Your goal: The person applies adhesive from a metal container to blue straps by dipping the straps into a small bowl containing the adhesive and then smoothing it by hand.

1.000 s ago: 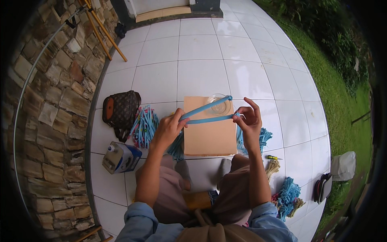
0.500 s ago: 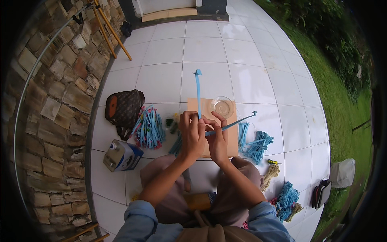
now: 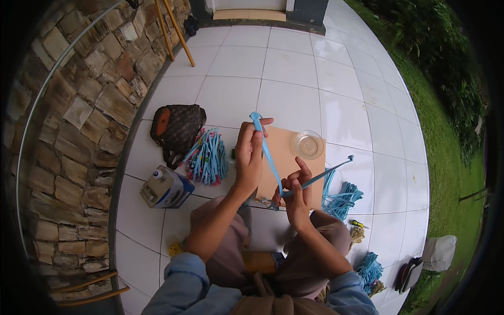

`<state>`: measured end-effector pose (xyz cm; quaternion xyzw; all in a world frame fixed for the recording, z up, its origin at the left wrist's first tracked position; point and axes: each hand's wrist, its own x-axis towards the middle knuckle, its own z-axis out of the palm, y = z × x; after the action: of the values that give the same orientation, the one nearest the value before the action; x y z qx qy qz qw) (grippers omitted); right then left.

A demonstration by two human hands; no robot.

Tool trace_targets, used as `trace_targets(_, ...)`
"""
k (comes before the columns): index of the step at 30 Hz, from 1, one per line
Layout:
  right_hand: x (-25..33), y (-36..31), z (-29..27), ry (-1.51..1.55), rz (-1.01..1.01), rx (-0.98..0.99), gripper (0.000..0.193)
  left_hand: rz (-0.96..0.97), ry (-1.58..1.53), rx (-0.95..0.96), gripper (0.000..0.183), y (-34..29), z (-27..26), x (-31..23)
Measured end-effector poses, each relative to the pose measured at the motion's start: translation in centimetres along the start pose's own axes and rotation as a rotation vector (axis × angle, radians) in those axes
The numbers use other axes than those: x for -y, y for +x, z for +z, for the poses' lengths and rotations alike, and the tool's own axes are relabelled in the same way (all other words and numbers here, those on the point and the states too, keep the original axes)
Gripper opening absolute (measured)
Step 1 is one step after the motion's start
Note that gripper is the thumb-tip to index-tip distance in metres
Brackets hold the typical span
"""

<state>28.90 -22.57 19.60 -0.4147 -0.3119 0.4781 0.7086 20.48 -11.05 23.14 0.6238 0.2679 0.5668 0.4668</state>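
Observation:
A light blue flat strap (image 3: 271, 164) runs between my two hands, bent at the right hand. Its upper end has a small knot or loop, and there my left hand (image 3: 249, 151) pinches it, with the index finger pointing out to the right. Lower and nearer to me, my right hand (image 3: 298, 197) grips the strap at the bend. From there the darker-looking other part reaches up and right to a small dark tip. Beneath the hands lies a brown cardboard sheet (image 3: 281, 142), bearing a clear glass dish (image 3: 307, 145) at its far right corner.
Left stand a brown patterned bag (image 3: 178, 128), a bundle of blue and pink straps (image 3: 206, 157) and a metal can (image 3: 167, 188). On the right lie more blue straps (image 3: 344, 199), a yellow-handled screwdriver (image 3: 359, 224) and another blue bundle (image 3: 370, 268). A stone wall (image 3: 73, 152) borders the tiles.
My left hand has moved up and away from the right, sliding to the strap's knotted end. My right hand has come lower, and the strap now slants between them. The view has shifted.

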Motion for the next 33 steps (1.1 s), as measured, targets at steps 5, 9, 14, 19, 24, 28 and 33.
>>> trace_targets(5, 3.5, -0.6, 0.5, 0.071, -0.157, 0.011, 0.055, 0.055, -0.172, -0.032, 0.022, 0.2, -0.5, -2.3)
trace_targets(9, 8.5, -0.9, -1.0, -0.065, -0.210, 0.044, 0.055, 0.005, -0.294, 0.039, 0.024, -0.1, 0.4, -4.7)
trace_targets(14, 14.4, -1.9, -3.5, -0.295, -0.261, 0.079, 0.059, 0.016, -0.379, 0.088, 0.025, -0.3, 3.2, -8.7)
trace_targets(19, 21.3, -2.2, -7.2, -0.300, -0.277, 0.096, 0.061, -0.047, -0.370, 0.251, 0.016, 0.5, 6.2, -10.4)
trace_targets(24, 21.8, -1.6, -13.8, -0.581, -0.117, 0.063, 0.064, -0.086, -0.010, 0.479, 0.017, 1.3, 8.9, -6.3)
trace_targets(28, 12.3, -0.2, -20.4, -0.663, -0.033, 0.032, 0.080, -0.296, 0.141, 0.564, 0.019, -0.6, 9.6, 3.2)
trace_targets(33, 1.8, 2.0, -25.3, -0.509, 0.105, 0.007, 0.092, -0.486, 0.170, 0.514, 0.018, -4.6, 7.7, 14.4)
